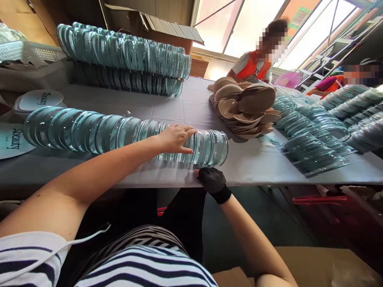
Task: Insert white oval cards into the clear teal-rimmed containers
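Observation:
A long row of clear, bluish round discs (116, 133) stands on edge across the table, packed side by side. My left hand (177, 138), bare, lies over the right part of this row with its fingers apart and the thumb spread toward me. At the table's front edge, just below the row's right end, is my right hand (212, 180) in a dark fingerless glove. Its fingers are curled, one bare fingertip shows at the left, and whatever they may hold is hidden.
Behind the row stand stacked rows of similar discs (125, 52). Brown curved pieces (239, 105) form a pile at the right, with more clear discs (314, 119) beyond. White printed ovals (40, 99) lie at the left near a basket (36, 71). A co-worker (254, 65) sits opposite.

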`<state>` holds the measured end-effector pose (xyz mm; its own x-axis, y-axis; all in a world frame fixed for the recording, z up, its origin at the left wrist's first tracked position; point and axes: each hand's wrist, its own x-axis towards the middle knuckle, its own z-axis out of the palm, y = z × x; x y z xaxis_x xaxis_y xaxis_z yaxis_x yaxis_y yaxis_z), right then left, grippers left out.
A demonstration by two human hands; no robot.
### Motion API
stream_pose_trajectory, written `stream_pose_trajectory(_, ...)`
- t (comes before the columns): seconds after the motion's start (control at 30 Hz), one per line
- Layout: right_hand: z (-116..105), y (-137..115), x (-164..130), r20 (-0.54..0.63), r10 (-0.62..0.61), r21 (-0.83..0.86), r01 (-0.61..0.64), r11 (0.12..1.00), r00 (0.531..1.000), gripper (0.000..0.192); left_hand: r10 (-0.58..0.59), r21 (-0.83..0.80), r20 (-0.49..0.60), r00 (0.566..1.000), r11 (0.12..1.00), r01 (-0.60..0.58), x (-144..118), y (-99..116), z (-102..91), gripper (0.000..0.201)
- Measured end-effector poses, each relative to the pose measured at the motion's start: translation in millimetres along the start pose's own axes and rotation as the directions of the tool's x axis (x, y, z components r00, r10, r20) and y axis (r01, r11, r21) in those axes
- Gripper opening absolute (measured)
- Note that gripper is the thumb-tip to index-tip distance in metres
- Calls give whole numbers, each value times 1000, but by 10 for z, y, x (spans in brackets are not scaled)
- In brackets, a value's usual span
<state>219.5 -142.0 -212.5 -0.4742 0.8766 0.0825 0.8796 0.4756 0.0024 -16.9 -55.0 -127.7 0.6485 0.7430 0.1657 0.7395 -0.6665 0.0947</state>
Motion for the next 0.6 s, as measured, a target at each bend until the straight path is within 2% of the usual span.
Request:
stream_pose_trajectory(0.07, -280, 174, 115, -153, 55, 35, -51, 998, 987, 35, 15, -2, -21, 1000, 1000, -15, 75, 56, -35, 79)
stream_pose_trajectory(0.13, -635, 391, 367, -316, 158, 50, -149, 987, 935, 37, 46, -6, -44, 998, 999, -46, 184, 137, -37, 81)
stream_pose_trajectory(0.17, -808, 500, 539, -332, 189, 36, -188, 981, 924, 38, 64, -8, -45, 997, 998, -64, 241, 181, -21, 82)
stream_pose_trajectory(0.2, -960, 601, 732, -268, 194, -5, -203, 979, 944, 39, 80, -6, -39, 996, 997, -80, 292, 224, 6, 82)
stream_pose_trajectory(0.27, -1168, 764, 1140, -20, 199, -116, -200, 973, 980, 37, 95, 4, -30, 995, 996, -95, 362, 290, 80, 81)
stream_pose_trajectory(0.33, -1239, 863, 1505, 224, 132, -161, -97, 982, 965, 34, 89, 15, -42, 995, 996, -89, 385, 322, 152, 80)
stream_pose_trajectory(0.4, -1223, 898, 1762, 374, 31, -135, 22, 991, 927, 36, 83, 24, -67, 994, 996, -81, 380, 324, 195, 80)
stream_pose_trajectory(0.5, -1196, 875, 1899, 439, -33, -123, 96, 988, 898, 36, 94, 28, -77, 993, 995, -92, 370, 305, 203, 79)
stream_pose_trajectory(0.6, -1263, 850, 1769, 345, -53, -150, 111, 982, 937, 28, 102, 20, -75, 992, 995, -101, 378, 293, 191, 78)
